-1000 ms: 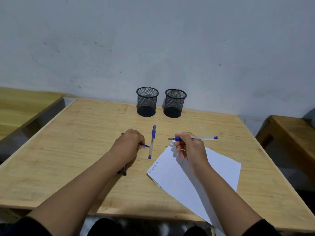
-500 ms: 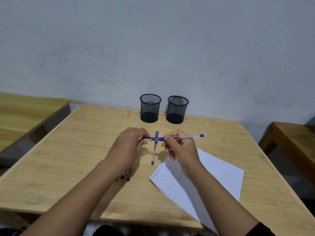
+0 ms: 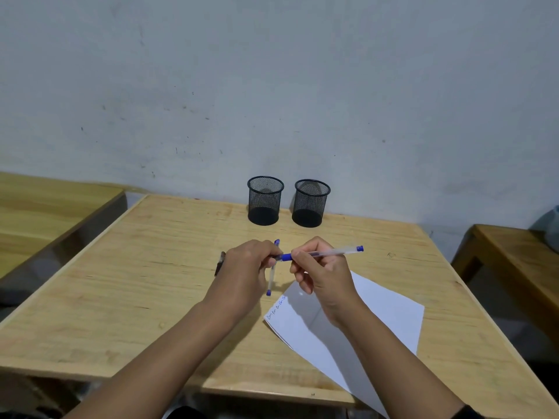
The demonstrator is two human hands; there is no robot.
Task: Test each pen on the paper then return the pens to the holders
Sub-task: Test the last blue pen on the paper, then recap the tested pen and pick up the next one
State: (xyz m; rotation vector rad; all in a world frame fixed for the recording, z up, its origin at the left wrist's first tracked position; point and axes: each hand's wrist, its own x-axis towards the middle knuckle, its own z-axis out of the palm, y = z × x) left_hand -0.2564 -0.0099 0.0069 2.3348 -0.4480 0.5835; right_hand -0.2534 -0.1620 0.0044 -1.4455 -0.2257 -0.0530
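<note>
My right hand [image 3: 322, 272] holds a clear blue pen [image 3: 328, 253] level above the table, its blue end pointing right. My left hand [image 3: 246, 269] pinches the blue cap [image 3: 283, 257] at the pen's left end; the two hands meet there. A second blue pen [image 3: 271, 279] lies on the table under the hands. A dark pen [image 3: 220, 264] pokes out to the left of my left hand. The white paper [image 3: 363, 322] lies at the front right with blue scribbles near its left corner. Two black mesh holders [image 3: 265, 201] [image 3: 311, 203] stand at the back, both looking empty.
The wooden table [image 3: 136, 282] ends at a pale wall behind the holders. Another wooden surface [image 3: 45, 207] sits at the left and a wooden bench [image 3: 520, 252] at the right, each across a gap.
My hands came together above the table. The left hand rose from the table with the cap and now meets the tip end of the pen in my right hand.
</note>
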